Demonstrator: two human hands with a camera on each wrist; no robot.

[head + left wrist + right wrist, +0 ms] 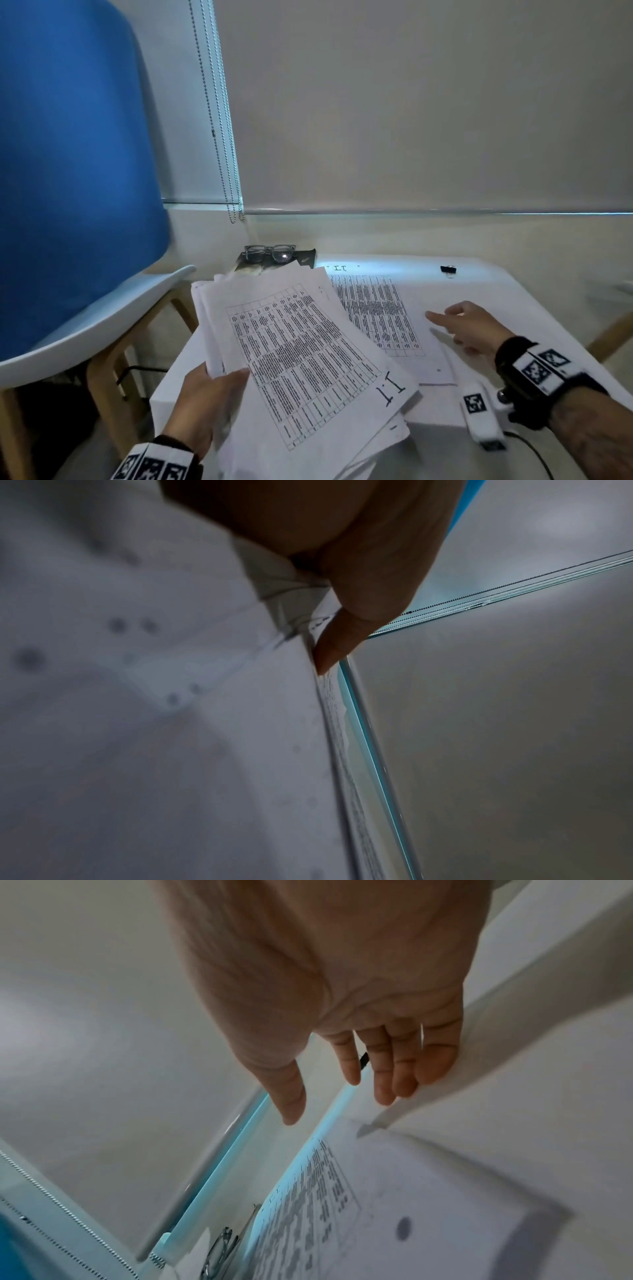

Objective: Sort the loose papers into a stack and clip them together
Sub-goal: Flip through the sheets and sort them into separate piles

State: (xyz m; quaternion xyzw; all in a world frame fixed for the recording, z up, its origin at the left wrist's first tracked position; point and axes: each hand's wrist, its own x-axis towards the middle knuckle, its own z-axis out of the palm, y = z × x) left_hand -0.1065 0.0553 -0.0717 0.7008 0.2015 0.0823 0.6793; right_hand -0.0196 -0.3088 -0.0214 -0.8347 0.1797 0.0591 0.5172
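My left hand (pixel 205 394) grips a fanned bundle of printed papers (pixel 301 356) at its left edge, thumb on top, lifted above the white table (pixel 513 291). In the left wrist view the thumb (pixel 339 642) presses the paper bundle (pixel 171 723). One printed sheet (pixel 380 315) lies flat on the table. My right hand (pixel 459 325) hovers over that sheet's right edge with fingers extended and nothing in them; the right wrist view shows the straight fingers (pixel 383 1069) above the sheet (pixel 428 1191). A black binder clip (pixel 448 269) lies at the far right of the table.
Black-framed glasses (pixel 269 253) rest on a dark item at the table's far left corner. A white chair with a blue back (pixel 78 154) stands to the left. Blind bead chains (pixel 222 137) hang by the wall.
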